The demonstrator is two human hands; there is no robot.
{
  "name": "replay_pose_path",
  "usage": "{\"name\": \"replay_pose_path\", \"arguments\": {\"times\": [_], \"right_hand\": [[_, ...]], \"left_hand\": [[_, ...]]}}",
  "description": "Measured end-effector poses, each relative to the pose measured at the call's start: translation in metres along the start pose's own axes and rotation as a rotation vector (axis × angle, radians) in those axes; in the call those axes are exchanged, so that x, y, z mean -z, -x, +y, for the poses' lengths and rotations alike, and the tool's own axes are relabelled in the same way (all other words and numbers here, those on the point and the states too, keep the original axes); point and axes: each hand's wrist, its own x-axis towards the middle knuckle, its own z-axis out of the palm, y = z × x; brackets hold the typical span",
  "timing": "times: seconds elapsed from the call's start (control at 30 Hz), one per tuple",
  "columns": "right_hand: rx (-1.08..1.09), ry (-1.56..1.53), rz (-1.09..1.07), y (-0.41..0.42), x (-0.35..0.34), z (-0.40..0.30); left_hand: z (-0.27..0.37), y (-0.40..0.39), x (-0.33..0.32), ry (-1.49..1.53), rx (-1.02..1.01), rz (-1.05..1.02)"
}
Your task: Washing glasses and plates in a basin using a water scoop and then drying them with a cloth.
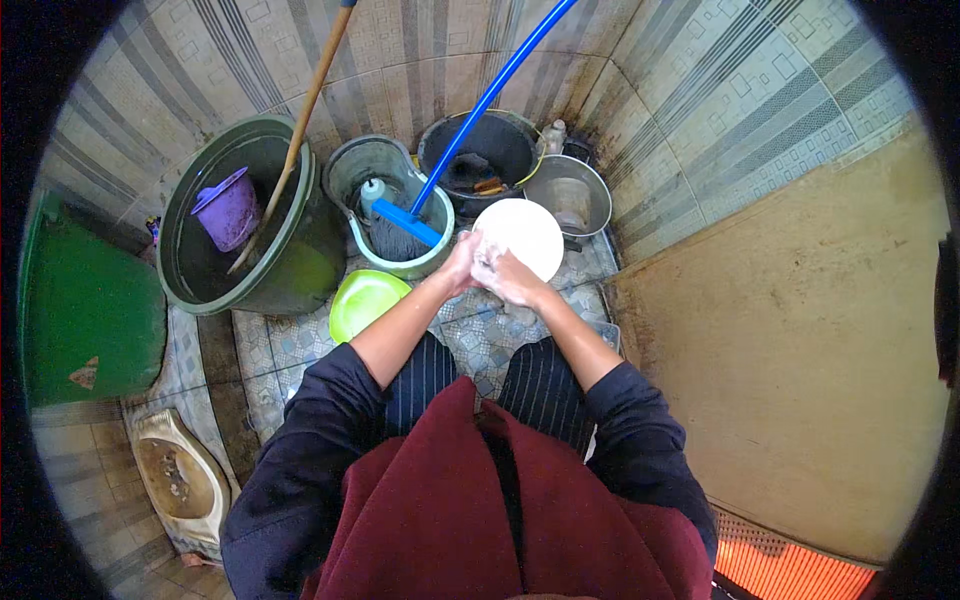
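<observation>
A round white plate (534, 232) is held out in front of me, above the tiled floor. My left hand (460, 264) grips it at the lower left edge. Foam covers my right hand (511, 276), which lies against the plate's near edge with its fingers close to my left hand. Whether those fingers enclose a sponge or cloth is hidden. Left of my forearm, a lime-green plastic dish (366, 301) sits on the floor. Just beyond the plate are a metal pot (598, 196) and a black bucket (442, 146) with a yellow handle.
A mop bucket (439, 259) holds a blue-handled brush (405, 221) and a bottle (373, 193). Farther left, a large tub (300, 259) contains a purple dipper (229, 214) and a wooden stick (300, 131). A squat toilet (217, 480) lies lower left; a tan panel (780, 345) stands right.
</observation>
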Motion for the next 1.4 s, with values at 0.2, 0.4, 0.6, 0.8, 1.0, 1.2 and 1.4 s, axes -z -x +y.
{"name": "replay_pose_path", "arguments": {"times": [0.2,0.4,0.6,0.8,1.0,1.2,1.4], "right_hand": [[0.055,0.140,-0.082,0.001,0.020,0.006],[0.060,-0.790,0.422,0.006,0.028,0.029],[-0.290,0.146,0.834,-0.007,0.023,0.044],[0.037,0.385,0.664,-0.028,0.011,0.019],[0.365,0.372,0.861,-0.005,-0.006,0.043],[0.020,0.317,0.550,-0.040,0.010,0.023],[0.435,0.312,0.734,-0.011,-0.023,0.055]], "left_hand": [[-0.001,-0.007,0.016,0.007,0.232,0.090],[-0.007,-0.026,0.012,0.465,0.042,-0.213],[-0.017,-0.042,0.017,0.450,-0.121,0.212],[-0.033,-0.044,0.001,-0.045,-0.328,0.415],[-0.032,-0.061,0.008,0.493,0.015,0.324],[-0.034,-0.063,0.001,0.199,-0.247,0.280],[-0.031,-0.062,0.016,0.424,0.057,0.247]]}}
